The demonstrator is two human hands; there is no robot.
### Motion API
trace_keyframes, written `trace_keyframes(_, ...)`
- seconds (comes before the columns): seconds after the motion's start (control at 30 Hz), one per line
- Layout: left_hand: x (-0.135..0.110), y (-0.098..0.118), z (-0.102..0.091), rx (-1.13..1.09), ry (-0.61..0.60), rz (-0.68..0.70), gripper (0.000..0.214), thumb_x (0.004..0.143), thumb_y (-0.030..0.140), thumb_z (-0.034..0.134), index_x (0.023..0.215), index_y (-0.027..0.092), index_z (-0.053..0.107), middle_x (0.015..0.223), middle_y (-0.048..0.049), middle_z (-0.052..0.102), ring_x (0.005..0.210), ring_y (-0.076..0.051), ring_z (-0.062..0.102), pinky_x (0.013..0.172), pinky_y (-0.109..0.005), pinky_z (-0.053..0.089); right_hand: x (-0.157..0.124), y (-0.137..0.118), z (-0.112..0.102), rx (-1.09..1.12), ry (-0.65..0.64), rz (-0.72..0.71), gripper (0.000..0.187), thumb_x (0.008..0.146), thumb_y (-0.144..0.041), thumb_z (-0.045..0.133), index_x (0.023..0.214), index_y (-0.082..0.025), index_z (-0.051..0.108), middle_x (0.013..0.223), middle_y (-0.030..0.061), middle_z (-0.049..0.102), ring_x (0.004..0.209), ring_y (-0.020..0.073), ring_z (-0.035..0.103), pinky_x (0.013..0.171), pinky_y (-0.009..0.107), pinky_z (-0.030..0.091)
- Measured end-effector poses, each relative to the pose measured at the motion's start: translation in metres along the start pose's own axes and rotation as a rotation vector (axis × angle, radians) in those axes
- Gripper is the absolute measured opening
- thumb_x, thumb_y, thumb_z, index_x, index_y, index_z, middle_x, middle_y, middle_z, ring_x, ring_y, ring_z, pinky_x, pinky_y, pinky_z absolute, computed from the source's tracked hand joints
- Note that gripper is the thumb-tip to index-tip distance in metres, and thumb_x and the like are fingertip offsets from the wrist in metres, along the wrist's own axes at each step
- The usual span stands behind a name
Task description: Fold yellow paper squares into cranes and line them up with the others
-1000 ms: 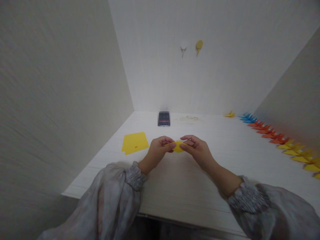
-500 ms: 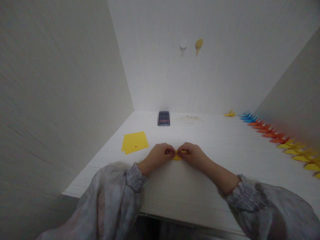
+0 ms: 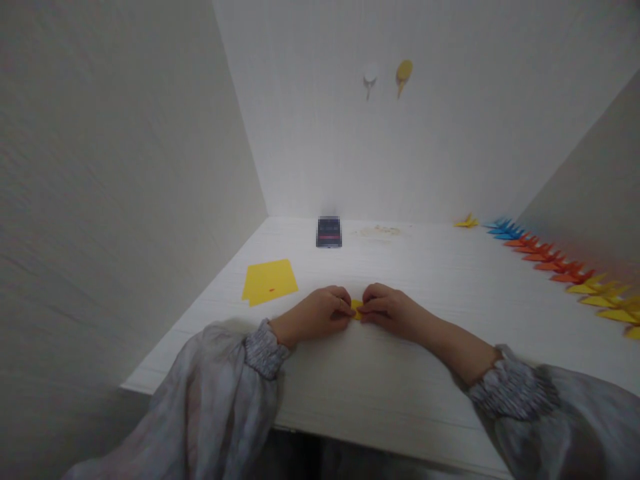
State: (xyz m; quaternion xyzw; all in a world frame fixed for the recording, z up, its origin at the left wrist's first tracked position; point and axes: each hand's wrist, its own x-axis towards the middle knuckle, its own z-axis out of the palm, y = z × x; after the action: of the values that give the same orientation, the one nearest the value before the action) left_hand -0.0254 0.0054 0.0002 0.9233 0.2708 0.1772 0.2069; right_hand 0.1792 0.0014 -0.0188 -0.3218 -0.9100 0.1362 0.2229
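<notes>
Between my two hands is a small piece of folded yellow paper (image 3: 357,307), mostly covered by fingers. My left hand (image 3: 327,312) pinches its left side, with thumb and fingertips closed together. From the other side, my right hand (image 3: 387,309) grips the right part in the same closed way. Both hands rest low over the white table (image 3: 320,373), and the fold's exact shape is hidden. To the left of my left hand lie flat yellow paper sheets (image 3: 270,281), the top one with a small red mark.
A dark, blurred device (image 3: 329,232) stands near the back wall. Along the right side runs a row of folded paper cranes in blue (image 3: 506,229), orange-red (image 3: 545,257) and yellow (image 3: 607,298). A single yellow crane (image 3: 467,221) sits at the back. Two hooks (image 3: 404,71) hang on the wall.
My fingers have shifted on the yellow paper, and the hands now lie flatter around it. The view has tilted slightly; the sheets and cranes stay in place on the table.
</notes>
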Motion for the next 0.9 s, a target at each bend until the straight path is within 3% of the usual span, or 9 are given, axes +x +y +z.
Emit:
trace_keyframes(0.17,0.002,-0.005,0.003,-0.085,0.014,-0.041,0.017,0.076,0.025,0.052,0.080,0.017,0.066,0.085,-0.0035,0.060,0.075,-0.011,0.055,0.072,-0.022,0.042,0.002,-0.002,0.003,-0.023,0.012,-0.009,0.023,0.083,-0.029,0.046,0.080,-0.019,0.066,0.080,0.0061,0.057,0.075,0.0147,0.053,0.069,0.027,0.044)
trace_keyframes(0.63,0.003,-0.008,0.007,-0.064,0.071,-0.065,0.014,0.077,0.019,0.049,0.080,0.016,0.062,0.082,-0.0024,0.059,0.077,-0.012,0.054,0.074,-0.022,0.041,0.003,-0.010,0.000,-0.190,-0.036,-0.036,0.021,0.084,-0.018,0.041,0.083,-0.017,0.062,0.081,0.0064,0.057,0.076,0.0158,0.051,0.070,0.029,0.040)
trace_keyframes(0.9,0.003,-0.005,0.006,-0.030,0.042,-0.071,0.016,0.078,0.017,0.046,0.080,0.017,0.062,0.084,-0.0029,0.058,0.080,-0.013,0.052,0.077,-0.025,0.041,0.003,-0.013,0.007,-0.161,-0.027,-0.008,0.014,0.081,-0.012,0.042,0.082,-0.015,0.055,0.083,0.0076,0.055,0.079,0.0171,0.048,0.072,0.033,0.039)
